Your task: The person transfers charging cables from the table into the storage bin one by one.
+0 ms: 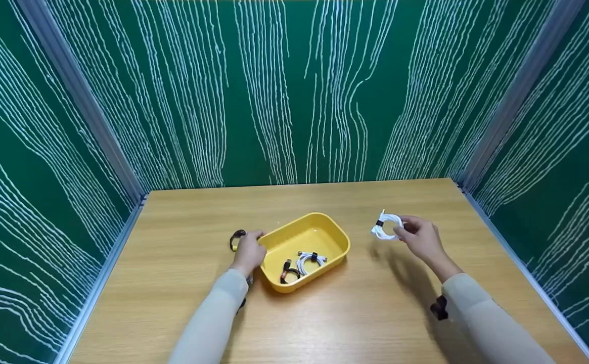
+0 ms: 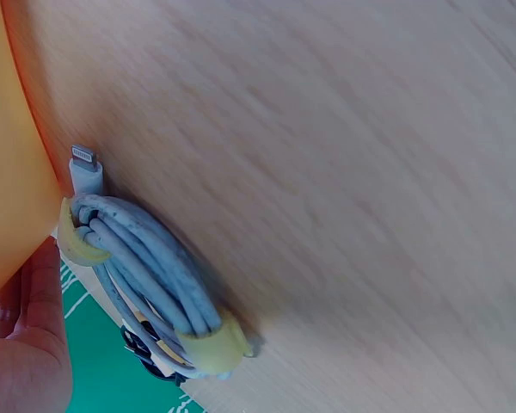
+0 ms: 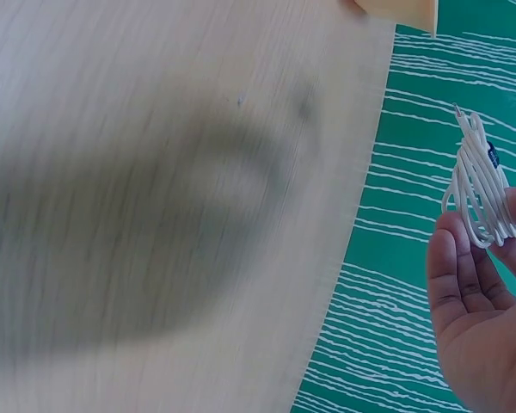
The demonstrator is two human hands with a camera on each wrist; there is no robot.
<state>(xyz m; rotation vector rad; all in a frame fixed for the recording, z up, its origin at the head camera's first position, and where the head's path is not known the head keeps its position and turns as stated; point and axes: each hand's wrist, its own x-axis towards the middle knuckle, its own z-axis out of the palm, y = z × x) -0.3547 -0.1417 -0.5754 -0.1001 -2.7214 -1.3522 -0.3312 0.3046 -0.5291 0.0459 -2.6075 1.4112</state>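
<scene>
A coiled white cable (image 1: 388, 226) with a black strap is pinched between the thumb and fingers of my right hand (image 1: 422, 241), held above the table to the right of the bin. My left hand (image 1: 248, 252) grips the left end of the yellow bin (image 1: 332, 230) at its rim. Inside the bin lie a white cable (image 1: 302, 265) with a black strap and a smaller black cable (image 1: 284, 277). Beside the left hand on the table, the left wrist view shows a grey-white cable bundle (image 2: 155, 258) with yellow ties, its plug pointing up along the bin wall.
A black coiled cable (image 1: 233, 239) lies on the wooden table (image 1: 183, 303), just past the left hand. Green panels (image 1: 254, 126) with white wavy lines and metal posts (image 1: 516, 91) enclose the table at the back and sides.
</scene>
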